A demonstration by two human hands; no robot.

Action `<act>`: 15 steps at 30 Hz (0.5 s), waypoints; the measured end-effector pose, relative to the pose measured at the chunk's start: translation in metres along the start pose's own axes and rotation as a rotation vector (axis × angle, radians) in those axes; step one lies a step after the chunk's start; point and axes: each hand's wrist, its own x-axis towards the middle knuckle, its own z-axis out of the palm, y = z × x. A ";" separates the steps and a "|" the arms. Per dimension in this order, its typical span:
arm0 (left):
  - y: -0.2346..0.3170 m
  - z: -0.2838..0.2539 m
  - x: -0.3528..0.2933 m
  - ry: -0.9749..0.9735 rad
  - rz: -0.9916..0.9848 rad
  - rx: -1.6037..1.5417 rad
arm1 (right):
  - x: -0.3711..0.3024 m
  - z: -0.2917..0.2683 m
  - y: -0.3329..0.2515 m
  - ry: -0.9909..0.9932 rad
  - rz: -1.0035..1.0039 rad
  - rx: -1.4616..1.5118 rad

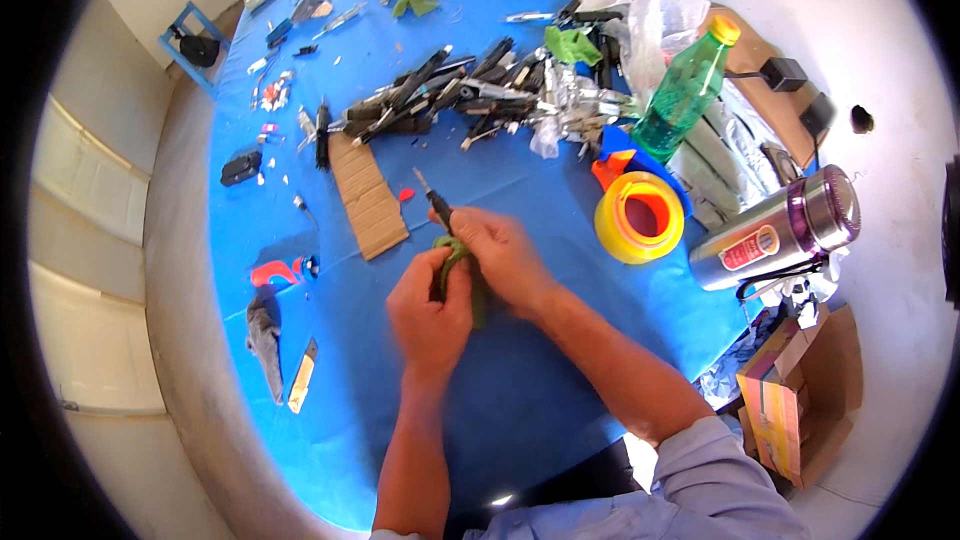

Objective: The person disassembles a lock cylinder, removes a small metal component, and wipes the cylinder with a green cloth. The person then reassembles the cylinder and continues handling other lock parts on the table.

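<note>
Over the near part of the blue-covered table, my two hands are close together. My right hand [503, 258] is closed on a slim black stick-like tool [439, 204] with a thin, pale tip pointing up and away; its exact kind is unclear. Beside it, my left hand [432, 302] pinches a green cloth [455, 252], bunched between the two hands and partly hidden by the fingers. The cloth's lower end is blurred. Just beyond lies a strip of brown cardboard [366, 195], with a small red piece [406, 195] next to it.
A pile of dark and silvery parts [450, 90] spreads across the table. On the right are a roll of yellow tape [640, 218], a green bottle [690, 90] and a steel flask [775, 230]. A utility knife [302, 377], grey cloth [265, 348] and red-handled tool [280, 272] lie left.
</note>
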 end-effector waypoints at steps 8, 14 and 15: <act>0.006 -0.005 0.000 -0.283 -0.059 -0.156 | 0.002 -0.004 -0.015 0.015 0.040 0.133; 0.009 -0.005 0.000 -0.301 -0.099 -0.217 | 0.000 -0.006 -0.018 0.000 0.046 0.228; 0.008 -0.003 -0.001 -0.257 -0.063 -0.187 | 0.000 -0.006 -0.019 -0.003 0.049 0.228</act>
